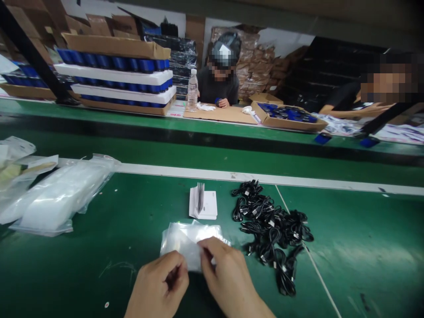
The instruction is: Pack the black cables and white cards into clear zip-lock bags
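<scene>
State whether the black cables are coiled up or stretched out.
Coiled up: the black cables lie heaped in compact looped bundles beside the clear bags, with none visibly stretched out full-length.

Worktop (357,238): was green. Cards (209,203): were white. Bags (183,240) before the cards: were clear. Cables (261,212) right of the cards: were black. Carton (291,124) beyond the cards: was brown.

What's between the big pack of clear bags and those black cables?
In the head view, a stack of white papers sits between the big pack of clear bags and the black cables; flat clear bags lie just nearer the wearer.
</scene>
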Available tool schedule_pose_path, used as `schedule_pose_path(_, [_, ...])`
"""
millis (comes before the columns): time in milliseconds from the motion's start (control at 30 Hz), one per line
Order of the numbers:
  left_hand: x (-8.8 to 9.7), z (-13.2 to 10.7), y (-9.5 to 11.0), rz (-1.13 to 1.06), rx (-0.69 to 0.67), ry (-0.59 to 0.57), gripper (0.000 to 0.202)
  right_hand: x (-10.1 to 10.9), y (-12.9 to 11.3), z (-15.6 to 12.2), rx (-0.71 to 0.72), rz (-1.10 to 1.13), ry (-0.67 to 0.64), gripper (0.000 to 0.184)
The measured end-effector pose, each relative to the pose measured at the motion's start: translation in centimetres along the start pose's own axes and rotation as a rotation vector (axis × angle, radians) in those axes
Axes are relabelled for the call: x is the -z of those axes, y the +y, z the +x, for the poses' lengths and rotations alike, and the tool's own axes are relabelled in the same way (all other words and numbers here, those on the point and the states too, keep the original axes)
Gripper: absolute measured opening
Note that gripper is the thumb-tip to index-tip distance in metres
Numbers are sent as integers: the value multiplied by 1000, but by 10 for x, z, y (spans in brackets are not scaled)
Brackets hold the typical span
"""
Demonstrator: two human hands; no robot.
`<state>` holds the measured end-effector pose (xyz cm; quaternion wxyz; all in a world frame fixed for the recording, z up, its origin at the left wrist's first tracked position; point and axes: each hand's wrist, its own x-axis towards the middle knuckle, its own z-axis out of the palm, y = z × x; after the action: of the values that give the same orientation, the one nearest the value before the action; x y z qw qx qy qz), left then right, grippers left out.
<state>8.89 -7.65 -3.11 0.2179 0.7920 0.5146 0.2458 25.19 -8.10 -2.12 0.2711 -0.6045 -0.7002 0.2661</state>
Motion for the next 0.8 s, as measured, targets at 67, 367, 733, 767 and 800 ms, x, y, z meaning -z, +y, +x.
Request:
schedule_pose_path(67, [0,-1,-2,-17,52,24,22,10,5,11,-53,123,-102,15])
schedule_pose_path(367, [-1,-1,-7,-29,209,41,25,28,37,98,-338,393,-220,34])
schedule_pose_path(733, [14,9,-12,-254,441,45,30,43,34,56,-301,318,-119,28])
schedule_pose_path(767, [16,11,-13,-253,442,65,29,45,28,43,-272,284,-94,29])
schedule_pose_path(800, [17,13,-14,-248,436,85,29,44,22,30,-228,235,-77,29])
